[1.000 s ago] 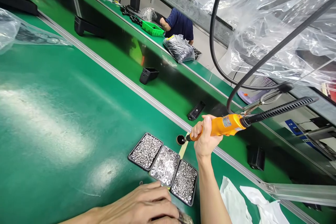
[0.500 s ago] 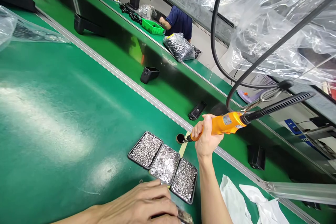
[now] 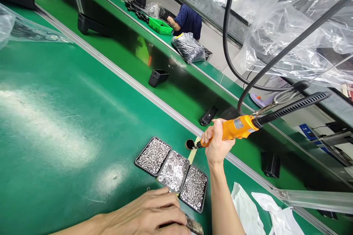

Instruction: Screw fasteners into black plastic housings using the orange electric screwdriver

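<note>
— What's over on the left, from where you stand?

— A crumpled clear plastic bag (image 3: 16, 31) lying on the green bench (image 3: 63, 117), far from the person. Nearer, the left hand (image 3: 149, 213) lies palm down at the near edge, forearm coming in low from the left. Its fingers (image 3: 162, 205) are curled over a small mottled metal piece (image 3: 194, 226), pinning it to the bench; only its end shows.

— And just beyond that hand?

— Three shallow black trays of small silver screws and washers (image 3: 173, 172), side by side in a slanted row, the nearest tray just beside the fingertips.

— The right hand?

— The right hand (image 3: 216, 147) is raised beyond the trays, forearm running straight up from the lower edge, wrist straight. It is wrapped tightly round the orange electric screwdriver (image 3: 234, 130), thumb on top. The tool lies nearly level, its tip pointing left at a small round black-and-brass part (image 3: 190, 144) on the bench, next to a strip of pale tape (image 3: 193, 153). I cannot tell whether the tip touches it.

— Further right?

— A black ribbed cable (image 3: 292, 107) runs off the tool's rear. White cloths (image 3: 264, 213) lie near the forearm. Behind the metal rail, small black plastic housings (image 3: 157, 77) sit on the conveyor belt (image 3: 179, 91), and a person in a dark blue shirt (image 3: 189, 22) works far off.
</note>
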The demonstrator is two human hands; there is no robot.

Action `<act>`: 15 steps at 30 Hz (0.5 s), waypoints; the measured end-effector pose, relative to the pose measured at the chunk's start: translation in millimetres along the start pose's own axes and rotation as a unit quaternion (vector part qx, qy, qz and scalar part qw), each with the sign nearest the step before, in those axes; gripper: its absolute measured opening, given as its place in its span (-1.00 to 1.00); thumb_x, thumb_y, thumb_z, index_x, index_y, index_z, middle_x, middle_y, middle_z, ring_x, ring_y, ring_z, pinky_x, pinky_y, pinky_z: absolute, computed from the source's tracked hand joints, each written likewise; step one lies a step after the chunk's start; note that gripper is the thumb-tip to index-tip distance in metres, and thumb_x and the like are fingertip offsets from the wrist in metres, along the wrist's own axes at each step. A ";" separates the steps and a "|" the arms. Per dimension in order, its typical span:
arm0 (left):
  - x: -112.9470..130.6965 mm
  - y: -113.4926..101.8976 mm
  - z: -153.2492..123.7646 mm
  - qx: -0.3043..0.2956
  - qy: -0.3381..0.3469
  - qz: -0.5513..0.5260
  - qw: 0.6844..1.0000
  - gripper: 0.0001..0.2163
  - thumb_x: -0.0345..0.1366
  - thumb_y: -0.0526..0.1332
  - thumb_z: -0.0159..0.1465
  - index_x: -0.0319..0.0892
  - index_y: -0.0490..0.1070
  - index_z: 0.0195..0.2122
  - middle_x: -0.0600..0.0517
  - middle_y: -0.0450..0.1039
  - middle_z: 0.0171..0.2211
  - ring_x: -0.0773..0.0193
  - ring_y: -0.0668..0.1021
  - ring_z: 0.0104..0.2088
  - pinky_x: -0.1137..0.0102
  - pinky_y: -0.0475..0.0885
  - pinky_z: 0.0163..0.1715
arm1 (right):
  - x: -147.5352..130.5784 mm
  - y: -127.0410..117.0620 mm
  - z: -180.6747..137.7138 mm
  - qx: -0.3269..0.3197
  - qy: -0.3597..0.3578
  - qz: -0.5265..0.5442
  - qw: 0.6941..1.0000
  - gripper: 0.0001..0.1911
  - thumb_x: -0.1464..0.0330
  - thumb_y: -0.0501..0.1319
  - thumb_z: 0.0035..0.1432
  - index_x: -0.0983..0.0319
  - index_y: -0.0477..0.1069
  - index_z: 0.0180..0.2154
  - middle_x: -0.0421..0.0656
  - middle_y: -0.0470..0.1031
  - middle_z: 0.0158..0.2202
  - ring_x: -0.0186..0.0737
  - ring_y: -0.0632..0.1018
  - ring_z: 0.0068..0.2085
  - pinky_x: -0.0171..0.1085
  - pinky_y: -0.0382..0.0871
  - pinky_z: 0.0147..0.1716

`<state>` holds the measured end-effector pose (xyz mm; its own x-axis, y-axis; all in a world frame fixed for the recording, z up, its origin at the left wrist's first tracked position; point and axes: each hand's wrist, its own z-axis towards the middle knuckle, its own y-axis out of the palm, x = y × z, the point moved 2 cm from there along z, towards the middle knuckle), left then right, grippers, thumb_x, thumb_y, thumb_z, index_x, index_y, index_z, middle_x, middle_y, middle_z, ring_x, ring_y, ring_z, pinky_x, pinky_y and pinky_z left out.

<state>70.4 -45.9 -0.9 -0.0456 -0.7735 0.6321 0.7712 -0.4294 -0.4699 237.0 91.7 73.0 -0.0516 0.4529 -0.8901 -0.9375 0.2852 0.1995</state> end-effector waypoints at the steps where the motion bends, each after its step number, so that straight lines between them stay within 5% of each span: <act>1: 0.6 -0.8 0.0 -0.002 0.000 -0.003 1.000 -0.75 -0.26 0.33 0.40 -0.08 0.39 0.07 0.05 0.59 -0.10 0.19 0.51 -0.19 0.27 0.32 -0.19 | -0.1 0.1 0.0 -0.001 0.000 0.002 1.000 -0.69 0.15 0.35 0.30 0.21 0.33 -0.22 -0.43 0.18 -0.66 -0.46 0.24 -0.71 -0.44 0.24 -0.73; 15: 0.3 -7.3 -0.9 -0.036 0.008 0.025 0.999 -0.67 -0.22 0.38 0.37 -0.09 0.40 0.11 0.07 0.58 -0.07 0.22 0.51 -0.16 0.28 0.35 -0.03 | 1.4 -0.2 1.2 -0.003 0.000 0.003 1.000 -0.71 0.16 0.36 0.29 0.20 0.35 -0.23 -0.42 0.19 -0.66 -0.46 0.25 -0.71 -0.43 0.23 -0.74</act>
<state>64.2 -43.4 2.1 -0.0185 -0.8017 0.5975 0.7251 -0.4222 -0.5441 237.5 93.3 72.2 -0.0565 0.4543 -0.8891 -0.9392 0.2780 0.2017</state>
